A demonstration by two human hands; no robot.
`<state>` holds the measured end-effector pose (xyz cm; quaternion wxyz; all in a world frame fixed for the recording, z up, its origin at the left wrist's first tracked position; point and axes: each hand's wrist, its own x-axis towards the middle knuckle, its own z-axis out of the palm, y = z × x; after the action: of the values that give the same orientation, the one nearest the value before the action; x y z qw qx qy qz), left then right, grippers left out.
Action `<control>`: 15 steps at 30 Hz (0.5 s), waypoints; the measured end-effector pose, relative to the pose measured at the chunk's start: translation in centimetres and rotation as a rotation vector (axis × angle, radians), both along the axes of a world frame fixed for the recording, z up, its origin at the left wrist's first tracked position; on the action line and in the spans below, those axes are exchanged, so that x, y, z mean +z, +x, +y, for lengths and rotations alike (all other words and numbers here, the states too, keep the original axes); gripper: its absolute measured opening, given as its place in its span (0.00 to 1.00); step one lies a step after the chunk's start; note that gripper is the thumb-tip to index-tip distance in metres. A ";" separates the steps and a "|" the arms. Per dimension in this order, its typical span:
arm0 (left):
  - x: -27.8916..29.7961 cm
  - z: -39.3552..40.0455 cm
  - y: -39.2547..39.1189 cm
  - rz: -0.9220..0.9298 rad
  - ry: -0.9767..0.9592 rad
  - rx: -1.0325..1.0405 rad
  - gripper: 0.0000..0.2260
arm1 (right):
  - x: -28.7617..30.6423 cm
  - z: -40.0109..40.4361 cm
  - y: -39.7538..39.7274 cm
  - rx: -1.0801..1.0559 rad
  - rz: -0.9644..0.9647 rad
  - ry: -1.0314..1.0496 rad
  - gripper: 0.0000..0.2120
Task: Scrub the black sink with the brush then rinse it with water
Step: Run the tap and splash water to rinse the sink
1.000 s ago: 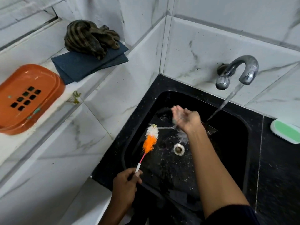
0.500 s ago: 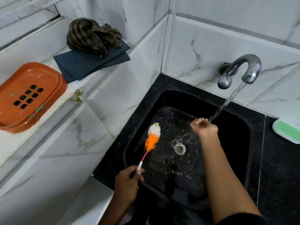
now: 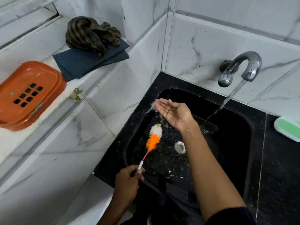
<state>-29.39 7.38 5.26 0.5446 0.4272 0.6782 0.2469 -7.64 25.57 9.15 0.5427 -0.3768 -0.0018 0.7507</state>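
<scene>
Rinsing stage: judged from the running water and the wet, speckled basin, the scrubbing looks mostly done and the wash-down is under way.
Sink: the black sink (image 3: pixel 240 127) sits in the far right corner of the counter, set into a black surround against the marble-tiled walls; its drain (image 3: pixel 179 147) lies near the middle of the basin floor.
Water: the tap (image 3: pixel 243 65) on the far wall is running, its stream (image 3: pixel 227 101) slanting down into the far right part of the basin.
Right hand: the right hand (image 3: pixel 172 110) is spread flat, palm up, fingers straight and holding nothing, above the far left corner of the basin, with water flying off the fingertips toward the left rim.
Left hand: the left hand (image 3: pixel 128 182) has its fingers curled round the white handle end of the brush (image 3: pixel 153 140) at the near left rim.
Brush: its orange and white bristle head hangs over the left part of the basin; whether it touches the floor I cannot tell.
Ledge, left: an orange soap dish (image 3: pixel 29 93), with a folded blue cloth (image 3: pixel 90 62) farther along and a crumpled striped rag (image 3: pixel 90 33) on top of it.
Counter, right: a green and white pad (image 3: pixel 287 129) just beside the sink.
Risk, splash: flung water may clear the left rim and wet the wall or ledge, because the toss is aimed at a corner.
Risk, coverage: the near wall may stay unrinsed, as the stream lands far right.
Risk, brush: a wet thin handle held only at its tip could slip.
</scene>
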 end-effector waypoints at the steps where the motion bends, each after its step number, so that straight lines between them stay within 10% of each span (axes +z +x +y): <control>1: 0.0 0.0 0.1 -0.003 -0.002 -0.003 0.10 | 0.3 0.0 -0.1 0.007 0.008 0.008 0.17; 15: 0.7 0.3 0.1 -0.011 0.029 0.003 0.10 | -7.2 -4.1 8.8 -0.518 0.092 -0.380 0.18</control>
<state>-29.26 7.71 5.99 0.5415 0.4327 0.6722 0.2601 1.19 21.44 1.95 0.6351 -0.4249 0.2590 0.5908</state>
